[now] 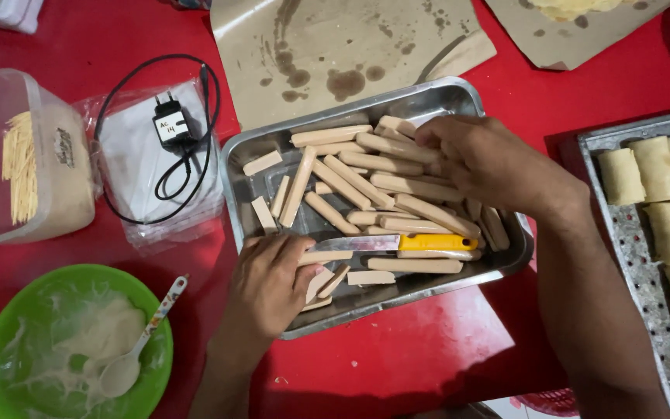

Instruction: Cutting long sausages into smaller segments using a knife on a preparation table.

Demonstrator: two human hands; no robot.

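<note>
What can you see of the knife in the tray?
The knife has a yellow handle, plastic by its look, and a narrow silvery blade. It lies flat and nearly level across the sausage strips near the front of the metal tray, handle toward the right, blade tip pointing left. The tip ends at the left hand, which holds a strip just below it. The right hand is apart from it, among the strips farther back.

A green bowl [9, 326] with a spoon [137, 349], a charger [172, 124], and a tray of rolls [630, 256].
</note>
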